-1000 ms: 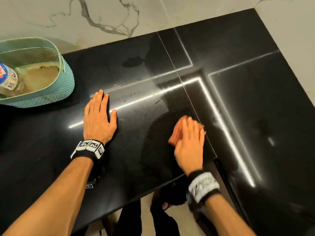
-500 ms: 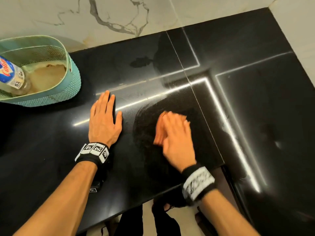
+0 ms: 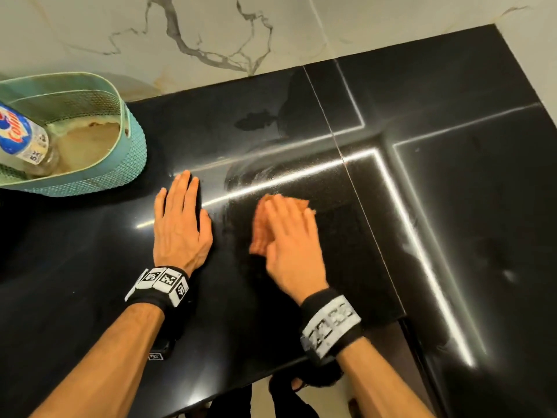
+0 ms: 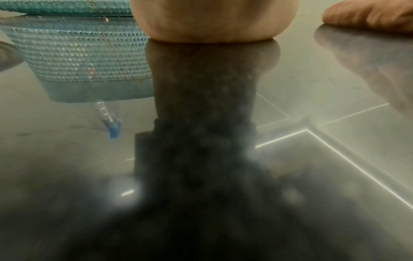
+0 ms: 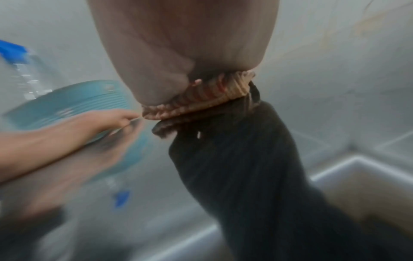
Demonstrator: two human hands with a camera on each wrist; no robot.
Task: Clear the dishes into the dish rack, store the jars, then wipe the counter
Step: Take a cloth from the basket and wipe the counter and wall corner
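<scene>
My left hand [image 3: 180, 217] lies flat on the black counter [image 3: 452, 206], fingers straight and together, holding nothing. To its right, my right hand [image 3: 287, 233] presses an orange striped cloth [image 3: 258, 233] against the counter with straight fingers. The cloth sticks out past the fingertips and on the thumb side. In the right wrist view the folded cloth [image 5: 201, 98] sits squeezed under the palm, blurred by motion. The left wrist view shows the heel of the left hand [image 4: 212, 21] on the glossy surface. A wiped smear arcs just beyond the cloth.
A teal mesh basket [image 3: 132, 164] stands at the counter's back left with a clear labelled bottle [image 3: 21, 137] leaning in it. A marble wall [image 3: 211, 31] runs behind. The counter's front edge [image 3: 271, 369] is close to my wrists, and bare black counter extends to the right.
My right hand has slid the cloth leftward across the counter, closer to the left hand. The left hand has stayed flat in place.
</scene>
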